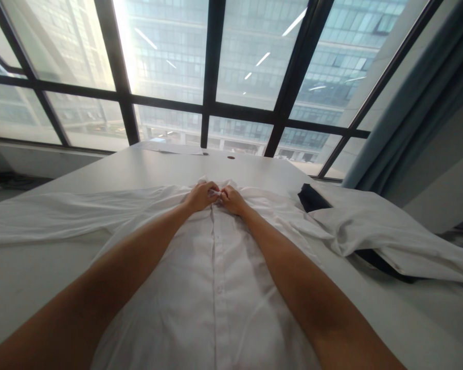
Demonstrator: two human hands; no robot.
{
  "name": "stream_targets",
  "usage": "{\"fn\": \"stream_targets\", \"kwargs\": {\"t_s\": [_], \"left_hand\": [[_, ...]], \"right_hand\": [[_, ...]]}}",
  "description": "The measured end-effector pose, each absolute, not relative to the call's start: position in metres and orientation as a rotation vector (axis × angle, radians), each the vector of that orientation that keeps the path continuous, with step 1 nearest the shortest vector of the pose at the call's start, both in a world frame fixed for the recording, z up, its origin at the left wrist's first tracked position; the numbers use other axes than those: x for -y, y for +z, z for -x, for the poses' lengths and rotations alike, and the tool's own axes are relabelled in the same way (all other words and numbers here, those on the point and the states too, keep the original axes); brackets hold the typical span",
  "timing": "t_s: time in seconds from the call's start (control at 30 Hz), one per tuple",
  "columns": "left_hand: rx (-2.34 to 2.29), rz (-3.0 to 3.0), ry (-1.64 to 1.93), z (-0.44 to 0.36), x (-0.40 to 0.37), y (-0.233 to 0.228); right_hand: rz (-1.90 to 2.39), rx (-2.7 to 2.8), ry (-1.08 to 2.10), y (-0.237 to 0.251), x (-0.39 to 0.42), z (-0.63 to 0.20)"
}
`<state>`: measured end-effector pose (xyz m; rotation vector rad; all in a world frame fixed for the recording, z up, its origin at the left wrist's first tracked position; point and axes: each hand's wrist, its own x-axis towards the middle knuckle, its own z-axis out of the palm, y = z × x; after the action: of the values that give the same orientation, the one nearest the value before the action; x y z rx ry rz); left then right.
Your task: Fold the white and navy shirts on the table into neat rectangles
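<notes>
A white button-up shirt (189, 267) lies front side up on the white table (165, 167), its collar end away from me. One sleeve stretches out to the left; the other runs right. My left hand (202, 196) and my right hand (232, 199) meet near the collar, at the top of the button placket. Both are closed, pinching the shirt's front edges between thumb and fingers. Whether a button is between the fingertips is too small to tell. Below the hands the placket runs straight toward me, with small buttons along it.
To the right, dark cloth (312, 198) shows at the shirt's right sleeve, and more dark material pokes out beneath the white fabric. Large black-framed windows (212, 56) stand behind the table. A blue-grey curtain (409, 113) hangs at the right. Two dark round spots mark the table's far end.
</notes>
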<state>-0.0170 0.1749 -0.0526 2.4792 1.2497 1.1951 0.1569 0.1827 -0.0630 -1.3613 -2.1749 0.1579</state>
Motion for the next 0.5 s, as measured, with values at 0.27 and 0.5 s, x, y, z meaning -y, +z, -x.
{"fn": "stream_targets", "kwargs": {"t_s": [0.27,0.5], "left_hand": [[-1.308,-2.415,1.176,0.021,-0.182,-0.055],[-1.257,-2.388,1.145,0.021,-0.181,-0.055]], "right_hand": [[1.305,2.185,0.172,-0.063,-0.182,-0.154],[1.301,2.151,0.131,-0.056,-0.172,-0.158]]}}
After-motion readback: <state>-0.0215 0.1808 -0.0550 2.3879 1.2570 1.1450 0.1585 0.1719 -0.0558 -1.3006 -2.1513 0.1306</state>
